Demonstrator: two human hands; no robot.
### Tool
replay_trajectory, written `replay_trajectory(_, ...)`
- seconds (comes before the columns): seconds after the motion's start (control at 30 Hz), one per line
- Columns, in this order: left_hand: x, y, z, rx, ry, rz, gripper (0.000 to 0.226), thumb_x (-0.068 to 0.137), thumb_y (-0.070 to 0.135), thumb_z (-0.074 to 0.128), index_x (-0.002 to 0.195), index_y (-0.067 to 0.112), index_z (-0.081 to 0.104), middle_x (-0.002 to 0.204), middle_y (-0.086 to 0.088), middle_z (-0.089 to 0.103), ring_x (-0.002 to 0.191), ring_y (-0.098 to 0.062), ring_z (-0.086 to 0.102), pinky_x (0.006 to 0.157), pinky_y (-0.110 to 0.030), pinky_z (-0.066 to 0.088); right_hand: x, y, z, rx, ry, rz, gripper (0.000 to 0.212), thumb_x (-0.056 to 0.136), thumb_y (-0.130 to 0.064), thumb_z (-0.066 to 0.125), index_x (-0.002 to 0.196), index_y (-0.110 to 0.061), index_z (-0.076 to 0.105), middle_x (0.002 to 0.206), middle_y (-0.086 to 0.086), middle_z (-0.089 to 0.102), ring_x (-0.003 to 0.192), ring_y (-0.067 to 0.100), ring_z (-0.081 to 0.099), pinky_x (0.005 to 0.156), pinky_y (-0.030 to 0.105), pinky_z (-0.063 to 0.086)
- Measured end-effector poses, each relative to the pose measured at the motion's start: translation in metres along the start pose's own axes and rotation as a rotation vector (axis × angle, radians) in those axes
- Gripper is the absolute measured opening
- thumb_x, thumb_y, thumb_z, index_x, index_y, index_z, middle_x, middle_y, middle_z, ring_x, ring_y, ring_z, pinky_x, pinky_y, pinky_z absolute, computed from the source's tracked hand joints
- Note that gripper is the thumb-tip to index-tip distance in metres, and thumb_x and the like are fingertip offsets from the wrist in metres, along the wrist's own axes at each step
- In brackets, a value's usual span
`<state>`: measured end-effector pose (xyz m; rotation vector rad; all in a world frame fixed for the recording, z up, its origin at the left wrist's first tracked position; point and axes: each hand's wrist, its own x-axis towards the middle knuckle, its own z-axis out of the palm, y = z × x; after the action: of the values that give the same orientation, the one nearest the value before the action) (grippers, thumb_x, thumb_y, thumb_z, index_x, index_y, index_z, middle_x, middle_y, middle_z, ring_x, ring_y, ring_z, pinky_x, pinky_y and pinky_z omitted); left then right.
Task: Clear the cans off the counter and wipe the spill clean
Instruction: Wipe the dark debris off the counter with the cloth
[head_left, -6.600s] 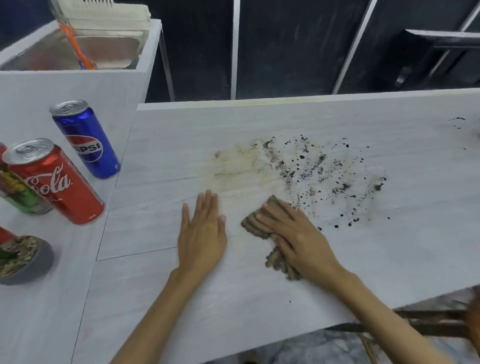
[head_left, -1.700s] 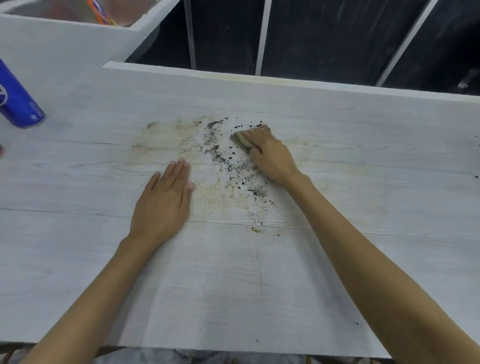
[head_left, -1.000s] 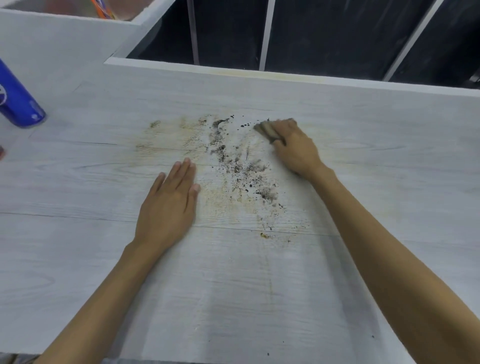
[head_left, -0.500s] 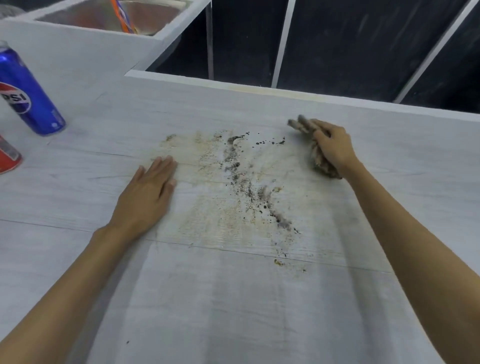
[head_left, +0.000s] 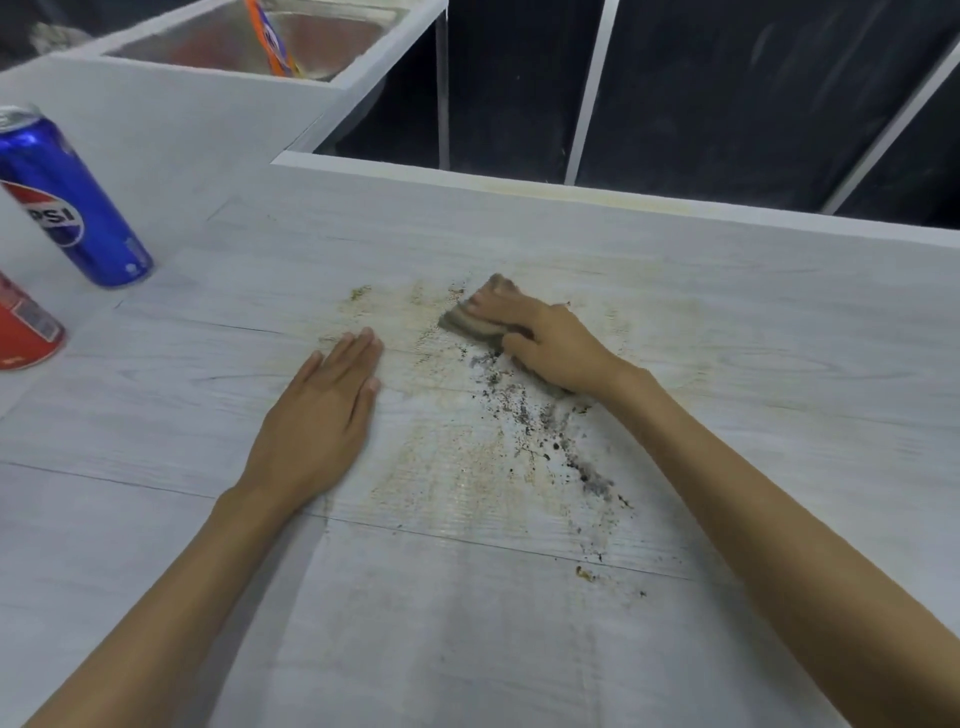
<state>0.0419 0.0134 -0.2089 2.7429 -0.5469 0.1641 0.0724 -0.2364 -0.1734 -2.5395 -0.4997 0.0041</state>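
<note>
A brownish smear with dark crumbs, the spill (head_left: 498, 441), covers the middle of the pale wood-grain counter (head_left: 519, 623). My right hand (head_left: 550, 343) presses a crumpled brown-grey cloth (head_left: 470, 322) flat on the spill's far part. My left hand (head_left: 322, 415) lies palm down on the counter just left of the spill, fingers together and holding nothing. At the left edge stand a blue Pepsi can (head_left: 67, 202) and, nearer me, a red can (head_left: 26, 327), cut off by the frame.
A steel sink (head_left: 249, 36) is set in the raised white unit at the back left, with an orange-handled item (head_left: 270, 36) in it. Behind the counter's far edge are dark panels with white bars.
My right hand has swept the cloth leftward from the spill's far right side onto its upper middle. Since the oldest frame the crumbs have been dragged into a diagonal streak. My left hand stays put.
</note>
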Motion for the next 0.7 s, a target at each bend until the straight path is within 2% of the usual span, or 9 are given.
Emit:
replay_trajectory(0.07, 0.0, -0.001, 0.001, 0.002, 0.006, 0.006, 0.062, 0.09, 0.042, 0.008, 0.145, 0.017, 0.023, 0.154, 0.006, 0.018, 0.136, 0.004, 0.006, 0.115, -0.021, 0.003, -0.026, -0.009, 0.0, 0.013, -0.058, -0.057, 0.048, 0.091, -0.006, 0.045, 0.134, -0.026, 0.045, 0.147, -0.002, 0.04, 0.123, 0.005, 0.043, 0.089, 0.018, 0.05)
replay_trajectory(0.13, -0.001, -0.001, 0.002, -0.004, 0.015, 0.01, 0.068, 0.088, 0.045, 0.004, 0.145, 0.016, 0.024, 0.154, 0.005, 0.019, 0.136, 0.003, 0.007, 0.115, -0.022, 0.003, -0.044, -0.013, -0.003, 0.122, -0.119, -0.05, 0.046, 0.089, -0.003, 0.047, 0.128, -0.026, 0.05, 0.141, -0.005, 0.046, 0.123, -0.002, 0.04, 0.093, 0.017, 0.049)
replay_trajectory(0.2, -0.001, 0.0, 0.002, -0.008, 0.022, 0.011, 0.069, 0.087, 0.046, 0.003, 0.145, 0.016, 0.025, 0.154, 0.005, 0.02, 0.136, 0.002, 0.008, 0.115, -0.022, 0.004, -0.049, -0.012, -0.015, 0.387, -0.123, 0.064, 0.038, 0.09, -0.001, 0.047, 0.117, -0.024, 0.059, 0.128, -0.005, 0.058, 0.114, 0.0, 0.055, 0.094, 0.016, 0.049)
replay_trajectory(0.33, 0.0, -0.001, 0.002, -0.003, 0.03, 0.015, 0.068, 0.087, 0.046, 0.002, 0.145, 0.017, 0.025, 0.154, 0.005, 0.02, 0.136, 0.003, 0.008, 0.115, -0.023, 0.004, 0.001, 0.021, -0.044, 0.374, 0.174, 0.21, 0.034, 0.093, -0.005, 0.045, 0.114, -0.025, 0.063, 0.102, -0.001, 0.069, 0.074, 0.0, 0.065, 0.07, 0.012, 0.052)
replay_trajectory(0.43, 0.001, -0.003, 0.003, 0.007, 0.031, 0.015, 0.067, 0.088, 0.045, 0.002, 0.145, 0.018, 0.024, 0.154, 0.006, 0.019, 0.136, 0.004, 0.006, 0.115, -0.022, 0.003, 0.054, 0.039, -0.034, 0.19, 0.153, 0.29, 0.039, 0.093, -0.01, 0.045, 0.13, -0.018, 0.052, 0.122, 0.011, 0.062, 0.096, 0.027, 0.061, 0.09, 0.036, 0.051)
replay_trajectory(0.53, 0.001, -0.002, 0.004, 0.008, 0.036, 0.007, 0.062, 0.091, 0.042, 0.006, 0.146, 0.018, 0.023, 0.154, 0.006, 0.018, 0.135, 0.004, 0.006, 0.115, -0.02, 0.002, 0.078, 0.026, -0.01, -0.003, 0.12, 0.237, 0.045, 0.09, -0.012, 0.048, 0.134, -0.021, 0.048, 0.127, 0.009, 0.055, 0.109, 0.028, 0.056, 0.093, 0.03, 0.04)
replay_trajectory(0.6, 0.001, -0.001, 0.003, 0.008, 0.035, 0.006, 0.058, 0.092, 0.038, 0.01, 0.146, 0.018, 0.023, 0.155, 0.006, 0.018, 0.135, 0.005, 0.006, 0.114, -0.02, 0.001, 0.073, 0.011, -0.004, -0.035, 0.089, 0.191, 0.045, 0.091, -0.012, 0.047, 0.136, -0.019, 0.046, 0.13, 0.009, 0.055, 0.104, 0.016, 0.06, 0.089, 0.026, 0.038)
replay_trajectory(0.67, 0.001, -0.001, 0.002, 0.01, 0.037, 0.008, 0.058, 0.092, 0.037, 0.011, 0.146, 0.018, 0.022, 0.155, 0.006, 0.018, 0.134, 0.005, 0.005, 0.114, -0.019, 0.001, 0.056, 0.003, -0.002, 0.021, 0.049, 0.163, 0.046, 0.091, -0.009, 0.046, 0.136, -0.02, 0.046, 0.131, 0.008, 0.058, 0.086, -0.007, 0.06, 0.096, 0.032, 0.041)
replay_trajectory(0.7, 0.001, 0.0, 0.002, 0.01, 0.037, 0.009, 0.058, 0.092, 0.036, 0.011, 0.146, 0.018, 0.022, 0.155, 0.006, 0.018, 0.133, 0.005, 0.005, 0.114, -0.019, 0.001, 0.045, -0.001, -0.002, 0.045, 0.022, 0.14, 0.047, 0.091, -0.006, 0.046, 0.135, -0.02, 0.047, 0.134, 0.006, 0.056, 0.092, -0.006, 0.06, 0.102, 0.035, 0.04)
